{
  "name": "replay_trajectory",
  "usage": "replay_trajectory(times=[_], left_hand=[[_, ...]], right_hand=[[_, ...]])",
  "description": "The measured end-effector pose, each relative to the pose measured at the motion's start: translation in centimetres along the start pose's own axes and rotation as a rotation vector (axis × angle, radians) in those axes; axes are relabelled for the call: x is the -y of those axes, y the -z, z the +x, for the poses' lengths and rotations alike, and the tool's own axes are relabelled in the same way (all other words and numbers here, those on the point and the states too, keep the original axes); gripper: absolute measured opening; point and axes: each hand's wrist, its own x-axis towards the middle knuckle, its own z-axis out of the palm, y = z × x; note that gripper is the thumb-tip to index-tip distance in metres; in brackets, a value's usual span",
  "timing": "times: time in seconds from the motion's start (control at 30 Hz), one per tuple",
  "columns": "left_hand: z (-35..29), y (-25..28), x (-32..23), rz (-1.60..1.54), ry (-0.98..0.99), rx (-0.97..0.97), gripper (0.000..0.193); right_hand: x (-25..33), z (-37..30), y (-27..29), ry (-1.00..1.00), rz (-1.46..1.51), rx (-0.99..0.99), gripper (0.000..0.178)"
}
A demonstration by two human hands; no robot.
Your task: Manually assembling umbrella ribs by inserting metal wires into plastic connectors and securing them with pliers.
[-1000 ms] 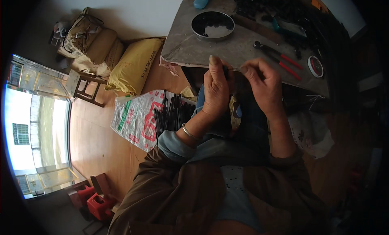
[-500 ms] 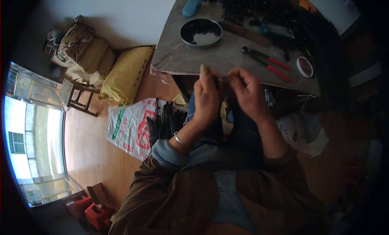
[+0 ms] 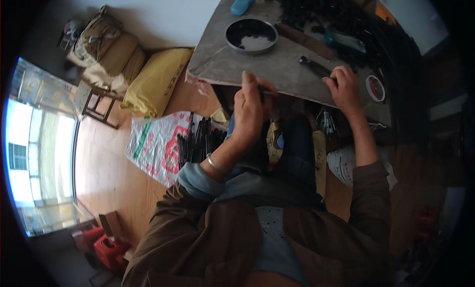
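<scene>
My left hand [image 3: 250, 106], a bracelet on its wrist, is closed at the table's near edge with the thumb pointing up. Its curled fingers hold a small dark piece [image 3: 261, 92], mostly hidden. Further right, my right hand [image 3: 345, 90] is closed on the handles of a pair of pliers [image 3: 316, 67] lying on the table. The black jaws point to the upper left, and my fingers cover the red handles. A metal bowl [image 3: 251, 50] with dark and pale contents stands beyond my left hand.
Black parts [image 3: 316, 12] are heaped on the grey table [image 3: 213, 54]. Nearby are a blue object [image 3: 243, 3], a green tool [image 3: 346, 42] and a round tin [image 3: 375, 88]. Black rods [image 3: 198, 141] lie on a white sack [image 3: 153, 143]; a yellow sack [image 3: 156, 84] lies left of the table.
My right hand has left the left hand and moved right onto the pliers' handles. My left hand stays raised with its dark piece. The view has shifted slightly.
</scene>
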Motion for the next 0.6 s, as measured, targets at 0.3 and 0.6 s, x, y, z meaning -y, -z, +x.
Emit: replay_trajectory(times=[0.3,0.6], left_hand=[[0.1,-0.6,-0.3,0.098,-0.006,-0.035,0.073],[0.0,-1.3,-0.4,0.084,0.019,-0.078,0.07]], right_hand=[[5.3,0.5,4.2,-0.55,0.795,0.096,0.024],[10.4,0.5,8.0,0.171,0.224,0.029,0.057]])
